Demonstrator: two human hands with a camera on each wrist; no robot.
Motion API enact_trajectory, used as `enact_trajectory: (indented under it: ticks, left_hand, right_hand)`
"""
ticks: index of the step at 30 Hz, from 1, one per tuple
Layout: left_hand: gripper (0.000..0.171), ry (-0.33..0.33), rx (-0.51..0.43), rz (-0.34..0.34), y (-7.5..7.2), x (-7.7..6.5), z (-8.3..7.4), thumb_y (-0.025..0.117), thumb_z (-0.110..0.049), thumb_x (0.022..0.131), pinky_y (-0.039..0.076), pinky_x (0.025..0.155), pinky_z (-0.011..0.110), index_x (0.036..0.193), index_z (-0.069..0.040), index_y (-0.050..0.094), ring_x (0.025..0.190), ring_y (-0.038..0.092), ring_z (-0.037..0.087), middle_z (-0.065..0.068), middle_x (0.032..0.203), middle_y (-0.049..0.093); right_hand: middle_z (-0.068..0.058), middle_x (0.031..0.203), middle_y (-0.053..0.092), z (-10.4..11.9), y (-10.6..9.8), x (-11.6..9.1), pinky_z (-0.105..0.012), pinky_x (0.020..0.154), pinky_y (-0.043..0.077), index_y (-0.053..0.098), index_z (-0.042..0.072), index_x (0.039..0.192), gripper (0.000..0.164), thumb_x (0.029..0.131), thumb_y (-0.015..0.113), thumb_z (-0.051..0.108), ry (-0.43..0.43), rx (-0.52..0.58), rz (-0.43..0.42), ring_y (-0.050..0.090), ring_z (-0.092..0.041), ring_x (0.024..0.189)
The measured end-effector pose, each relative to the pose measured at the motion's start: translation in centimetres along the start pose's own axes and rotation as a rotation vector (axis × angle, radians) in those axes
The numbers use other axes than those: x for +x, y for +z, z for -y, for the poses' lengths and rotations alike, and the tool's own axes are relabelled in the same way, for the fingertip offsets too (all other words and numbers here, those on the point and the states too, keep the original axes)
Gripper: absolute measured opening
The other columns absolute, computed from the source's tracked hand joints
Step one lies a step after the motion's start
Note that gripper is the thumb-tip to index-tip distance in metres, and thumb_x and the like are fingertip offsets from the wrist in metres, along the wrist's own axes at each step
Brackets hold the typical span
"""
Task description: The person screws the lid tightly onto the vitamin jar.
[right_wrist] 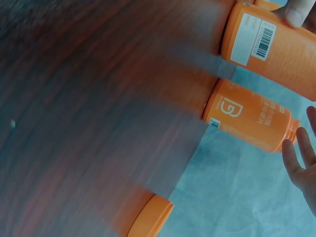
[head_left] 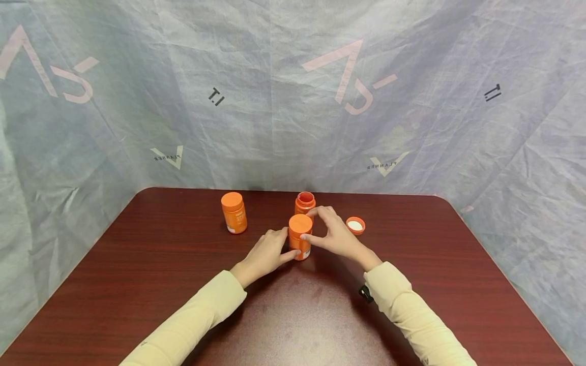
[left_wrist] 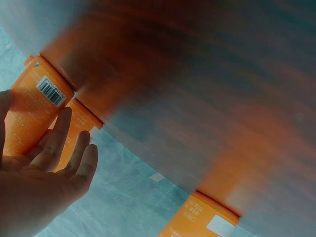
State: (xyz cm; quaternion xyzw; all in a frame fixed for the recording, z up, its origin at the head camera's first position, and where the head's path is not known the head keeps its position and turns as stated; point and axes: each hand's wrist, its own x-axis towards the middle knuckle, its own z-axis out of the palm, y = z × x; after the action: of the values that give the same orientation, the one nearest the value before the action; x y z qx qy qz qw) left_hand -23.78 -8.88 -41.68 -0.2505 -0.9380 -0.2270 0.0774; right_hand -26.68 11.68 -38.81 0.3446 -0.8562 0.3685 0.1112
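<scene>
An orange capped bottle (head_left: pixel 300 243) stands upright on the table between both hands. My left hand (head_left: pixel 265 254) holds its lower body, thumb in front and fingers around the left side. My right hand (head_left: pixel 338 236) is at the bottle's orange cap (head_left: pixel 300 223), with the thumb at its near edge and the forefinger curved round its far right side. Just behind is an uncapped orange bottle (right_wrist: pixel 247 116), its open mouth facing up; the right hand's other fingers (right_wrist: pixel 302 145) overlap its neck in the right wrist view.
A loose orange cap (head_left: pixel 355 225) lies with its white inside up, right of the bottles. Another capped orange bottle (head_left: pixel 234 213) stands at the back left. A grey printed cloth (head_left: pixel 274 127) hangs behind the dark red wooden table (head_left: pixel 137 254).
</scene>
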Motion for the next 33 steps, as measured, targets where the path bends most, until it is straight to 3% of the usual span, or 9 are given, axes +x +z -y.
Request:
enact_trajectory:
  ticks: [5, 12, 18, 26, 33]
  left_hand:
    - [0.049, -0.002, -0.006, 0.002, 0.0, 0.0, 0.0, 0.063, -0.042, 0.083, 0.047, 0.08, 0.044, 0.119, -0.01, 0.051, 0.091, 0.057, 0.024, 0.002, 0.107, 0.063]
    - [0.05, -0.008, -0.001, 0.009, 0.0, -0.1, 0.0, 0.062, -0.042, 0.084, 0.046, 0.081, 0.045, 0.12, -0.009, 0.05, 0.092, 0.057, 0.025, 0.003, 0.109, 0.063]
    - [0.051, 0.004, -0.004, 0.003, 0.0, -0.1, 0.0, 0.063, -0.042, 0.084, 0.047, 0.083, 0.044, 0.121, -0.009, 0.05, 0.093, 0.058, 0.025, 0.003, 0.11, 0.063]
    - [0.051, 0.018, -0.001, -0.002, 0.1, -0.1, 0.1, 0.063, -0.042, 0.084, 0.047, 0.082, 0.043, 0.121, -0.01, 0.05, 0.092, 0.058, 0.024, 0.002, 0.11, 0.063]
    - [0.051, 0.014, -0.001, 0.008, 0.1, 0.0, 0.2, 0.062, -0.042, 0.084, 0.047, 0.083, 0.043, 0.122, -0.01, 0.05, 0.093, 0.058, 0.025, 0.003, 0.111, 0.062]
  right_hand:
    - [0.003, 0.113, 0.055, -0.4, -0.2, 0.1, -0.041, 0.091, 0.039, 0.052, 0.011, 0.117, 0.053, 0.074, 0.076, 0.031, -0.009, -0.012, 0.019, 0.043, -0.016, 0.104]
    - [0.002, 0.123, 0.052, -0.7, -0.9, 0.3, -0.045, 0.097, 0.035, 0.048, 0.014, 0.127, 0.058, 0.077, 0.073, 0.03, -0.004, 0.025, 0.126, 0.04, -0.019, 0.115]
    - [-0.003, 0.127, 0.05, -0.7, -1.3, 0.5, -0.047, 0.099, 0.033, 0.046, 0.011, 0.131, 0.054, 0.081, 0.066, 0.019, -0.054, 0.051, 0.18, 0.039, -0.021, 0.117]
    - [-0.005, 0.127, 0.052, -0.6, -1.3, 0.7, -0.047, 0.097, 0.034, 0.048, 0.009, 0.13, 0.051, 0.082, 0.064, 0.016, -0.098, 0.056, 0.171, 0.041, -0.022, 0.115]
    - [-0.002, 0.123, 0.053, -0.5, -1.1, 0.5, -0.047, 0.097, 0.035, 0.051, 0.014, 0.124, 0.047, 0.081, 0.068, 0.023, -0.04, 0.03, 0.135, 0.042, -0.02, 0.116]
